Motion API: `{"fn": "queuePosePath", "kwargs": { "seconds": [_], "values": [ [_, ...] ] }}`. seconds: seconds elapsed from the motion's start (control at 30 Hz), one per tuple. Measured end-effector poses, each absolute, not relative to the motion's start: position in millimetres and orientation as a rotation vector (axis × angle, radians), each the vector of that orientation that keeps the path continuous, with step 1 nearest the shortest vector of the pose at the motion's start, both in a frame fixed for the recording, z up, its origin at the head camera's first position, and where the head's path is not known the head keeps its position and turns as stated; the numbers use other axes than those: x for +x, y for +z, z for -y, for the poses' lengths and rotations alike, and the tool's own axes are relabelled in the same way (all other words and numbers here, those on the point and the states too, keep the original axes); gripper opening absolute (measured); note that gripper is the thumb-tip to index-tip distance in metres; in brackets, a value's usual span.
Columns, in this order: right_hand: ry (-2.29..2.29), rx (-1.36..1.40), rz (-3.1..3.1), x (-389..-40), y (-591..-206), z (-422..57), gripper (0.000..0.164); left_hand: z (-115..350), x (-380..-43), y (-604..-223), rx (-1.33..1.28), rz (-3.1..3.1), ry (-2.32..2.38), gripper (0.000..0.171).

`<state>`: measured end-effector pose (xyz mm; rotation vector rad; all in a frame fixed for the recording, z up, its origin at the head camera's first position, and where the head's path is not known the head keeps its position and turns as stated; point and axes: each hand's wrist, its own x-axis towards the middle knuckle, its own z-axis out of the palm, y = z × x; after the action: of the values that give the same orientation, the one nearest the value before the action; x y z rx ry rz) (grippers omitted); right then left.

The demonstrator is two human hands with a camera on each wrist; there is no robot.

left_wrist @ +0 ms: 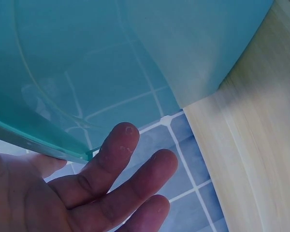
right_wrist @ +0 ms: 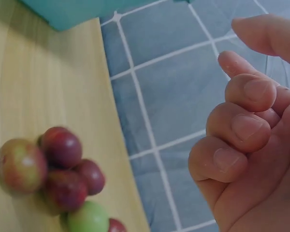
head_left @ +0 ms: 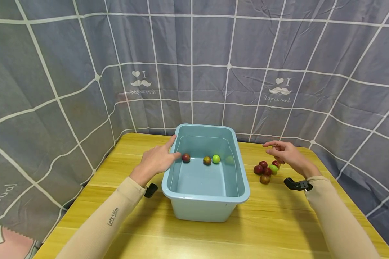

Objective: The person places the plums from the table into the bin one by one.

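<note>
Head view: left hand [head_left: 156, 160] at the rim of the tub [head_left: 202, 209], fingers extended; right hand [head_left: 288, 155] empty, thumb and forefinger parted, near the fruit cluster [head_left: 267, 171] on the tabletop [head_left: 265, 223], tub's right. Probably between transfers, three fruits [head_left: 207, 160] inside; next pick calls for lowering, then pinching one.

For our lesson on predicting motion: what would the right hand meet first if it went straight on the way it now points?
Probably the right side of the blue bin, though the right hand might pass above its rim; depth is unclear.
</note>
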<state>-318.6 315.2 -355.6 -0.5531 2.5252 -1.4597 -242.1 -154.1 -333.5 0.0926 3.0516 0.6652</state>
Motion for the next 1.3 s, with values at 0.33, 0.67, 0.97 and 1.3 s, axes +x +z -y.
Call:
{"fn": "queuePosePath", "kwargs": {
  "seconds": [0.33, 0.67, 0.97, 1.3],
  "values": [
    [-1.576, -0.461, -2.494, -323.2, -387.0, -334.3, 0.042, 155.0, -241.7, -333.5, 0.095, -3.051, 0.673, 0.078],
    [-1.743, -0.364, -2.434, -327.8, -414.4, -345.6, 0.026, 155.7, -241.4, -333.5, 0.089, -3.048, 0.669, 0.078],
    [-1.828, -0.310, -2.459, -332.8, -434.3, -357.0, 0.020, 155.0, -241.6, -333.1, 0.088, -3.048, 0.669, 0.077],
    [-1.775, -0.122, -2.583, -335.5, -452.0, -368.2, 0.016, 154.3, -241.3, -332.9, 0.080, -3.044, 0.666, 0.077]
  ]
}}
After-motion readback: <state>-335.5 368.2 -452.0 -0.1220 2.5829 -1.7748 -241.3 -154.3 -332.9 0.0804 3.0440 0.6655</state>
